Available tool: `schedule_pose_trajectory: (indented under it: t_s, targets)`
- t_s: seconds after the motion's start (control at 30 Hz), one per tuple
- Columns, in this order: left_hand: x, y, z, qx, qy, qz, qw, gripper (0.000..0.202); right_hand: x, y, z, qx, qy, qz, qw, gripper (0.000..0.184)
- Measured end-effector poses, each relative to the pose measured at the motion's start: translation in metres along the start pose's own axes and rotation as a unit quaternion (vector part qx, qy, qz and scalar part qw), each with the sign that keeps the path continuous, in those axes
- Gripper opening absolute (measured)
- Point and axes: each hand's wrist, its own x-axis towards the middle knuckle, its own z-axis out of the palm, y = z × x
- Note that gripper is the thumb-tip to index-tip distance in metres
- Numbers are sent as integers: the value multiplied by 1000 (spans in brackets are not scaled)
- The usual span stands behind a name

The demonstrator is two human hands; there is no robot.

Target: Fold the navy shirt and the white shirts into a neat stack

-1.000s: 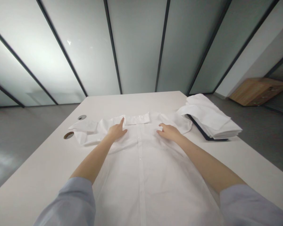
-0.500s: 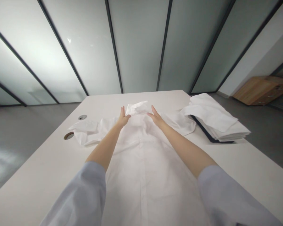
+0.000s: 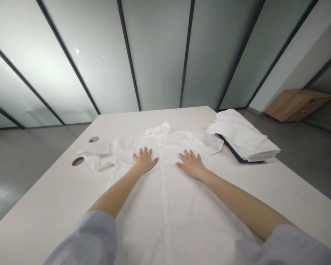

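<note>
Our white button-front shirt (image 3: 162,206) lies flat and unfolded on the white table (image 3: 44,191), its collar (image 3: 158,129) at the far side. Our left hand (image 3: 145,161) and right hand (image 3: 190,164) press open-palmed on its chest, gripping nothing. Its sleeves end near a cable grommet (image 3: 77,161) by the left edge and just beside a stack of folded white shirts (image 3: 245,136) on the right.
</note>
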Motion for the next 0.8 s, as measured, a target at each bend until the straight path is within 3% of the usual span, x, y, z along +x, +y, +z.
schedule_pose_trajectory:
  t_s: [0.2, 0.37, 0.43, 0.53, 0.7, 0.8]
  targets:
    - [40, -23, 1, -39, 4, 27, 999, 71, 41, 19, -4, -5, 18, -24, 1000, 59]
    - [54, -25, -9, -44, 113, 6, 993, 60, 68, 14, -12, -20, 75, -3, 997, 51]
    - [53, -20, -13, -34, 123, -9, 992, 50, 73, 10, -14, -25, 115, 31, 993, 45]
    - [46, -11, -18, -30, 89, -26, 995, 45, 75, 7, -16, -31, 156, 80, 984, 38]
    - [25, -7, -15, -39, 35, -30, 998, 60, 75, 10, -17, -21, 148, 83, 985, 36]
    - [13, -11, -7, -39, 35, -6, 999, 63, 75, 13, -15, -16, 148, 79, 986, 36]
